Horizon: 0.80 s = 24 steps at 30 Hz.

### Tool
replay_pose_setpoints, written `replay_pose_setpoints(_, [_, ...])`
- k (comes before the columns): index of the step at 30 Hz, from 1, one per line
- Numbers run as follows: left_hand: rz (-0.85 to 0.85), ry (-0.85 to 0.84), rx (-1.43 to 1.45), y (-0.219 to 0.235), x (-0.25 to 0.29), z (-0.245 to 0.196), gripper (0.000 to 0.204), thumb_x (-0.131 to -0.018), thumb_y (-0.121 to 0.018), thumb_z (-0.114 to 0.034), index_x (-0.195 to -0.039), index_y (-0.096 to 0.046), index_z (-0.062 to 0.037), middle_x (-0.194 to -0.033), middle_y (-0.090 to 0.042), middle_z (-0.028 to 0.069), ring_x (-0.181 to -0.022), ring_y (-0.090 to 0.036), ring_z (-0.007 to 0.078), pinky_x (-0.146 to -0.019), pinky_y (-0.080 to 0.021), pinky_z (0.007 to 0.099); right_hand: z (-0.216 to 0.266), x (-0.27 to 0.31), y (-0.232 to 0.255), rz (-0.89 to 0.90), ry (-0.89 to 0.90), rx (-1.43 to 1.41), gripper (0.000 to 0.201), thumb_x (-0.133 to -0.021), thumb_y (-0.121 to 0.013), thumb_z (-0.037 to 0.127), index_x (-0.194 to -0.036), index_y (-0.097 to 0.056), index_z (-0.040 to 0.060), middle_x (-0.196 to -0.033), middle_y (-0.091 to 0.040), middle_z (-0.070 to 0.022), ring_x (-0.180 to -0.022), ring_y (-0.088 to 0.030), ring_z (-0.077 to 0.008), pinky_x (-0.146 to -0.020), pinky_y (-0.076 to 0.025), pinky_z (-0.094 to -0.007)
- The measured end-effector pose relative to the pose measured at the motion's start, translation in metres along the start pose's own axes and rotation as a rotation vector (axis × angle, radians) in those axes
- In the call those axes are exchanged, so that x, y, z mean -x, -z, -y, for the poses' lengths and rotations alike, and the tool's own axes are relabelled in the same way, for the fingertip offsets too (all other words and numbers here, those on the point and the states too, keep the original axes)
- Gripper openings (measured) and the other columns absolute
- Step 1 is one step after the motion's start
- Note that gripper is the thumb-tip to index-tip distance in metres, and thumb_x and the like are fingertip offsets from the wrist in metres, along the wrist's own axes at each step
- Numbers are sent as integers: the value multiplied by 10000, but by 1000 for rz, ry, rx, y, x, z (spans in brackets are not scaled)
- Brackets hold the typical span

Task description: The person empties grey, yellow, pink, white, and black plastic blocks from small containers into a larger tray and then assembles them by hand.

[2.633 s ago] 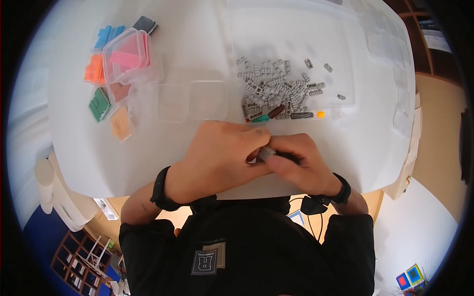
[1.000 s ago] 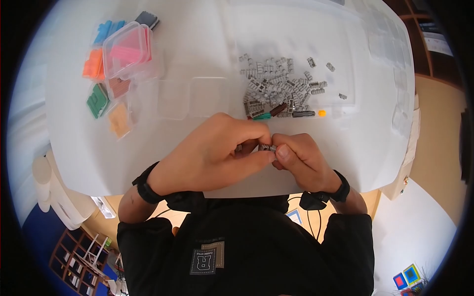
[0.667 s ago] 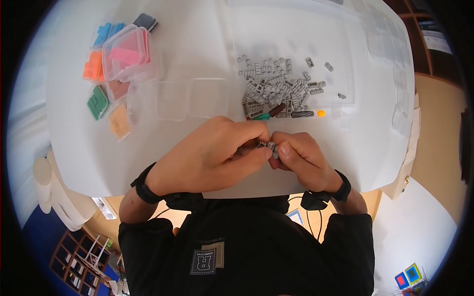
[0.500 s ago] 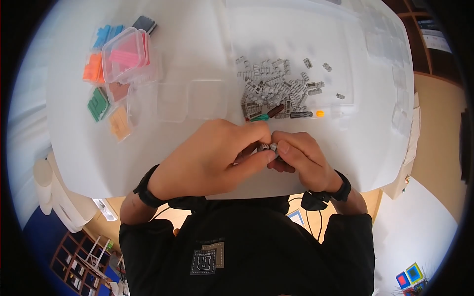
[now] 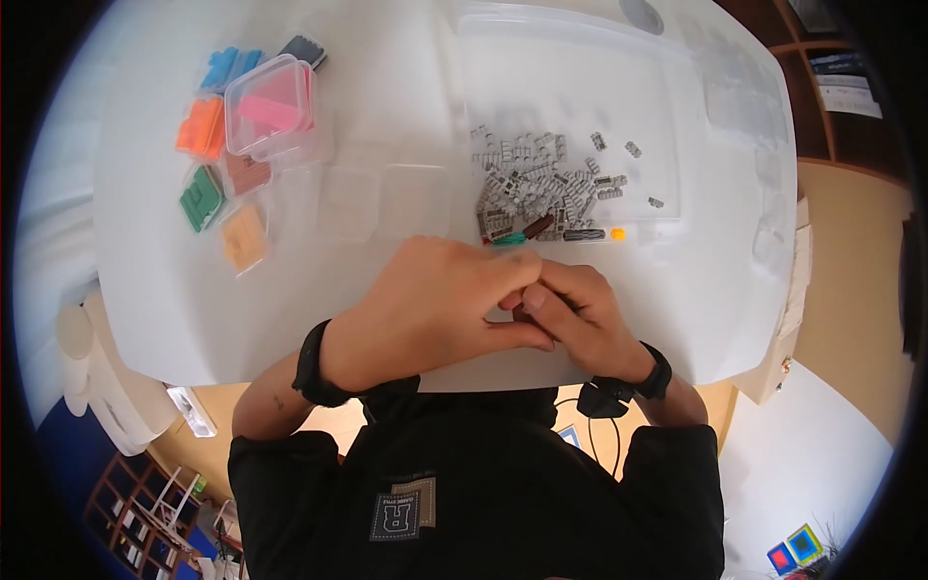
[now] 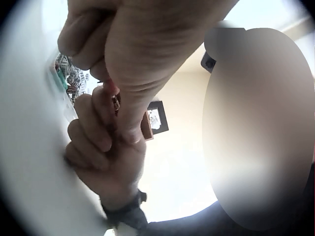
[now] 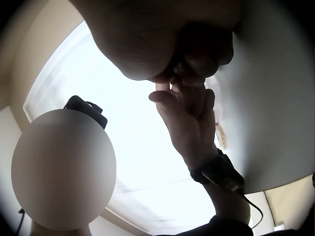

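Observation:
Both hands meet over the table's near edge in the head view. My left hand (image 5: 435, 304) reaches in from the left, with its index finger and thumb closing around the small piece from two sides. My right hand (image 5: 585, 319) curls its fingers below, thumb bent over the same spot. Between the fingers sits a small grey toy brick piece (image 7: 177, 66), mostly hidden by the fingers. A heap of loose grey toy bricks (image 5: 536, 188) lies just beyond the hands.
Beside the heap lie a green piece (image 5: 507, 239), a brown piece (image 5: 538, 227), a dark grey piece (image 5: 584, 235) and a yellow piece (image 5: 619, 234). Clear boxes (image 5: 275, 106) with coloured bricks stand at left. A clear tray (image 5: 679, 184) surrounds the heap.
The grey bricks, visible between the fingertips earlier, are now covered by the hands. My left hand has moved right and closer over the right hand; its thumb now reaches farther across.

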<state>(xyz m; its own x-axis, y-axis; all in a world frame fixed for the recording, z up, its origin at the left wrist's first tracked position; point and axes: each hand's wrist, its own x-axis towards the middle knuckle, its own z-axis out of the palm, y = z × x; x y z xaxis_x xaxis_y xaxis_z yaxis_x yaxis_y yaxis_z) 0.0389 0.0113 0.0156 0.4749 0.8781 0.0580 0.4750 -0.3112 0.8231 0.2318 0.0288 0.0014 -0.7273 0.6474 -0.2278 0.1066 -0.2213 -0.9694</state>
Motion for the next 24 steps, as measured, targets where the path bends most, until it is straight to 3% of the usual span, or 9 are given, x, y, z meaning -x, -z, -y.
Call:
replay_pose_setpoints(2, [57, 102, 255, 9, -3, 2, 259, -766, -752, -200, -878, -550, -84, -674, -537, -1, -554, -520, 102, -500, -394, 255, 8, 2, 5, 18, -73, -29, 267, -987, -408, 220, -954, -567, 8, -691, -523, -22, -587, -441, -61, -535, -353, -215])
replay_pose_setpoints(4, [22, 166, 397, 12, -1, 6, 220, -803, -690, -133, -962, -553, -65, -728, -539, 6, -600, -514, 88, -534, -403, 246, 17, 3, 10, -58, -267, -280, 224, -982, -411, 178, -949, -569, 23, -677, -497, 2, -557, -396, -41, -504, -312, -190])
replay_pose_setpoints(8, [45, 385, 915, 22, 1, 7, 293, -879, -492, 23, -1170, -518, -8, -870, -567, 40, -714, -550, 110, -612, -436, 239, 49, -5, 23, -224, -144, -101, 191, -977, -414, 144, -963, -574, 42, -663, -468, 20, -547, -352, -28, -497, -282, -176])
replay_pose_setpoints(10, [60, 337, 890, 24, -1, 6, 312, -887, -455, 42, -1190, -512, 3, -896, -586, 62, -750, -579, 132, -632, -457, 246, 65, -13, 31, -262, -113, 175, 207, -981, -397, 138, -1003, -580, 45, -709, -513, 11, -587, -406, -40, -518, -326, -180])
replay_pose_setpoints(14, [44, 261, 839, 25, 0, 9, 338, -888, -420, 73, -1212, -505, 24, -1019, -638, 128, -900, -643, 195, -707, -511, 272, 60, -29, 36, -285, -59, 278, 210, -975, -402, 110, -1063, -579, 37, -864, -585, -26, -725, -518, -68, -597, -412, -193])
replay_pose_setpoints(16, [28, 259, 847, 25, -1, 9, 344, -886, -418, 78, -1217, -503, 30, -1053, -640, 141, -933, -644, 205, -725, -518, 280, 49, -34, 36, -338, 196, 275, 217, -952, -426, 59, -1111, -570, 25, -1048, -596, -67, -897, -570, -108, -697, -464, -218])
replay_pose_setpoints(20, [-4, 277, 865, 25, -1, 9, 357, -884, -429, 81, -1232, -496, 42, -1096, -648, 159, -977, -646, 215, -735, -527, 282, 50, -30, 36, -396, 275, 336, 232, -915, -455, 2, -1114, -573, 17, -1126, -575, -96, -961, -577, -130, -747, -476, -238])
replay_pose_setpoints(22, [-11, 310, 875, 25, -2, 6, 364, -880, -449, 75, -1240, -492, 42, -1095, -650, 158, -958, -652, 207, -722, -529, 274, 45, -25, 37, -501, 343, 375, 265, -842, -514, -61, -1075, -604, 27, -1078, -603, -78, -897, -594, -124, -711, -484, -252])
replay_pose_setpoints(24, [-17, 339, 882, 25, -1, 2, 373, -876, -469, 70, -1248, -487, 41, -1094, -651, 156, -938, -658, 200, -708, -530, 267, 40, -15, 36, -406, 351, 453, 264, -805, -568, -63, -1047, -618, 30, -1037, -616, -79, -848, -609, -144, -687, -493, -267])
